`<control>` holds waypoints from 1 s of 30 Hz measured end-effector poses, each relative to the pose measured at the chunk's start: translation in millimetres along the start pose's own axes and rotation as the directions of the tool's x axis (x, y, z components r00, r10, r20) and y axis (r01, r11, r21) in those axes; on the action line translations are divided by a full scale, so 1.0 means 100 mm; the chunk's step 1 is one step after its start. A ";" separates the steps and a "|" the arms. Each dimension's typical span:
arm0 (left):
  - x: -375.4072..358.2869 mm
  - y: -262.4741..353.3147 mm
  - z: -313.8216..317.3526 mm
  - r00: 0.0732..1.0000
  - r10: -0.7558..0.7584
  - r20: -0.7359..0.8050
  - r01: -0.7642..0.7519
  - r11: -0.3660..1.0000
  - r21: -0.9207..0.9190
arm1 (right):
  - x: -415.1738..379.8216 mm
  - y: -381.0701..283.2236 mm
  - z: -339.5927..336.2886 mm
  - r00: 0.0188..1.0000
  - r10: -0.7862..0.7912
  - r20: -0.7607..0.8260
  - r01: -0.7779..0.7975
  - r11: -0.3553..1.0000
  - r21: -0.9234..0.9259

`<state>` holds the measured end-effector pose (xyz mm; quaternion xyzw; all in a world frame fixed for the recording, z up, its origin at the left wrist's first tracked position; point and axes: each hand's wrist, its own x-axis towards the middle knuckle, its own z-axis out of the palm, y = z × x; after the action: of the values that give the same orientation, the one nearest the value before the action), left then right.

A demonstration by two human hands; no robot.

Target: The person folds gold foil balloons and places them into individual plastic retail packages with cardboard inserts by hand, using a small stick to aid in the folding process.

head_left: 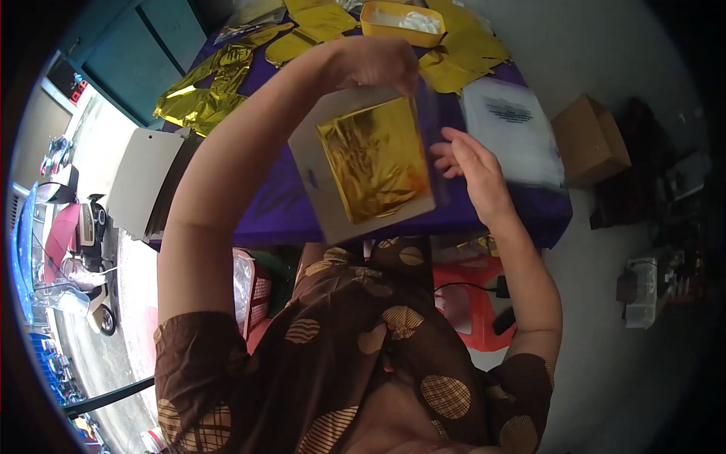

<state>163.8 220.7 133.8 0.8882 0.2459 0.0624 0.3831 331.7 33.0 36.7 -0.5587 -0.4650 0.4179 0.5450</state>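
Observation:
A folded gold foil sheet [378, 155] lies against a grey card [308, 155] with a small slot, tilted over the purple-covered table. What looks like a clear plastic sleeve shows as a blurred edge along the card's right side. My left hand [378, 64] is closed at the card's top right corner, pinching it or the sleeve; which one I cannot make out. Just right of the card, my right hand [473, 166] has its fingers apart and nothing in them. Beyond it sits a stack of clear printed plastic bags [510, 129].
Gold pieces [469, 49] and a yellow tray [404, 23] with white material lie at the table's back. Crumpled gold foil [204, 91] and stacked grey cards [144, 181] are on the left. A cardboard box [590, 144] stands right; a red stool [473, 303] is below.

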 end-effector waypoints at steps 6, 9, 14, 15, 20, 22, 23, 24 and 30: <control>-0.55 0.28 -0.07 0.982 -0.049 -0.185 -0.019 0.938 -0.346 | -0.06 -0.41 -0.02 0.989 -0.049 0.141 0.041 0.997 0.061; -0.81 0.16 0.09 0.970 -0.116 -0.216 -0.003 0.875 -0.485 | -0.13 -0.52 -0.03 0.986 -0.011 0.165 0.025 0.996 -0.088; -1.26 -0.14 0.52 0.958 -0.206 -0.198 0.010 0.717 -0.697 | -0.31 -0.51 0.13 0.978 0.051 0.203 0.016 0.949 -0.314; -1.33 -0.20 0.62 0.959 -0.211 -0.190 0.004 0.678 -0.735 | -0.34 -0.48 0.15 0.971 0.064 0.230 0.018 0.941 -0.337; -1.62 -0.44 1.09 0.935 -0.298 -0.193 -0.032 0.469 -0.882 | -0.52 -0.38 0.28 0.921 0.158 0.356 0.002 0.912 -0.410; -1.70 -0.49 1.24 0.931 -0.315 -0.187 -0.043 0.413 -0.910 | -0.58 -0.40 0.33 0.894 0.234 0.383 -0.010 0.864 -0.504; -1.74 -0.51 1.29 0.942 -0.293 -0.161 -0.042 0.375 -0.926 | -0.60 -0.40 0.35 0.879 0.271 0.392 -0.013 0.836 -0.548; -1.78 -0.54 1.34 0.950 -0.278 -0.143 -0.037 0.353 -0.935 | -0.61 -0.38 0.36 0.872 0.289 0.395 -0.018 0.825 -0.564; -1.92 -0.51 1.48 0.940 -0.300 -0.163 -0.029 0.405 -0.914 | -0.61 -0.25 0.38 0.867 0.299 0.398 -0.024 0.824 -0.566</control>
<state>21.4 61.2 9.0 0.4955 0.3004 0.2881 0.7624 279.8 -18.6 56.8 -0.6097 -0.6313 0.4374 0.1960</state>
